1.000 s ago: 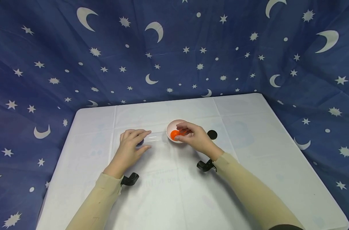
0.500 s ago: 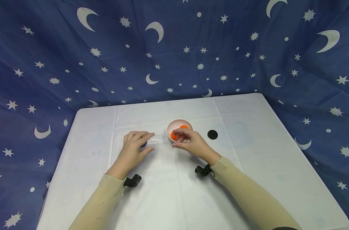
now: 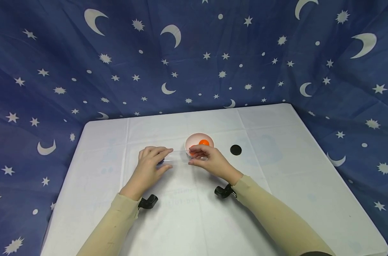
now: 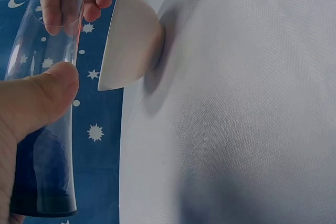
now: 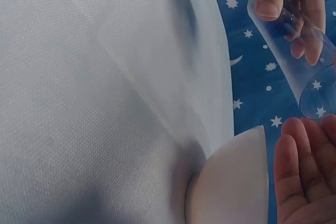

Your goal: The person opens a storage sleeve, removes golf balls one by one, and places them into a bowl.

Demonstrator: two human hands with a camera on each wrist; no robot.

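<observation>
Tube: your clear plastic tube (image 3: 176,156) lies mid-frame on the white-clothed table (image 3: 277,185), left of the pink round bowl (image 3: 194,139).
Ball: the orange ball (image 3: 204,143) sits in that bowl.
Disc: the flat black disc (image 3: 235,150) lies right of it.

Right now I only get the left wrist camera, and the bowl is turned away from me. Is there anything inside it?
Observer: Yes. The head view shows one orange ball lying in the bowl.
Operator: Is the other hand holding something?
Observer: The right hand pinches a second ball, also orange, at the open end of the clear tube. Only a sliver of it shows.
</observation>
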